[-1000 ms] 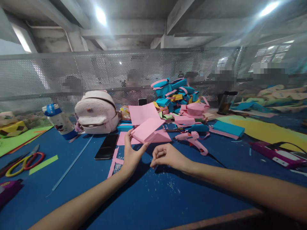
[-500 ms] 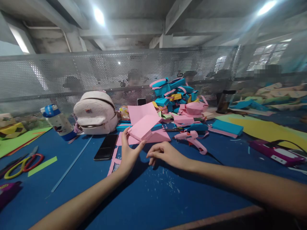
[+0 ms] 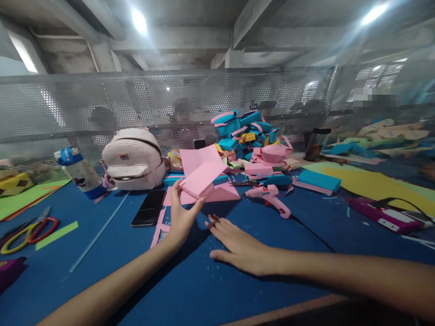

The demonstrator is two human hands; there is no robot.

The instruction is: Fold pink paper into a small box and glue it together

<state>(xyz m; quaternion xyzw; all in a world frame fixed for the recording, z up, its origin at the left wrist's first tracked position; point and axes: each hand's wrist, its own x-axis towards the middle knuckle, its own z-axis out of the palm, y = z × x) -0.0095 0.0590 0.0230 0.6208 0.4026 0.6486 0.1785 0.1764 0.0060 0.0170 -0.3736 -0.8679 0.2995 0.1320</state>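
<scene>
My left hand (image 3: 184, 217) grips the near end of a pink folded paper box (image 3: 204, 180), thumb on one side and fingers on the other. The box is tilted, held above a flat pink sheet (image 3: 224, 192); behind it a pink panel (image 3: 199, 158) stands up, and I cannot tell whether it is joined to the box. My right hand (image 3: 239, 246) lies palm down on the blue tabletop (image 3: 190, 285), fingers spread, with nothing in it. To its upper right rests a pink glue gun (image 3: 270, 198) with a black cord.
A phone (image 3: 148, 208), a white backpack (image 3: 134, 160) and a bottle (image 3: 81, 174) are on the left, with scissors (image 3: 29, 233) farther out. Blue and pink paper pieces (image 3: 243, 131) are heaped behind. At right lies a purple power strip (image 3: 384, 216). A perforated metal screen (image 3: 149, 102) stands behind.
My right hand has gone from curled fingers above the table to lying flat with fingers spread, slightly lower. My left hand keeps its hold on the box. The view has shifted slightly.
</scene>
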